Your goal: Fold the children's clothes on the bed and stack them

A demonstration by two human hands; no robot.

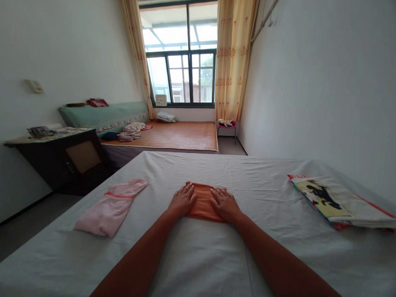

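An orange cloth, folded into a rough rectangle, lies flat on the white sheet in front of me. My left hand rests palm down on its left side, fingers stretched forward. On its right side lies my right hand, also flat with the fingers extended. The hands are apart, and the orange fabric shows between them. To the left is a pink cloth with a brighter pink band, loosely folded. Off to the right sits a folded white towel with a red edge and a printed black and yellow picture.
Beyond the sheeted surface stands a bed with a brown mat and crumpled clothes. A dark cabinet is at the left. A small pink stool stands below the curtain, and a white wall runs along the right.
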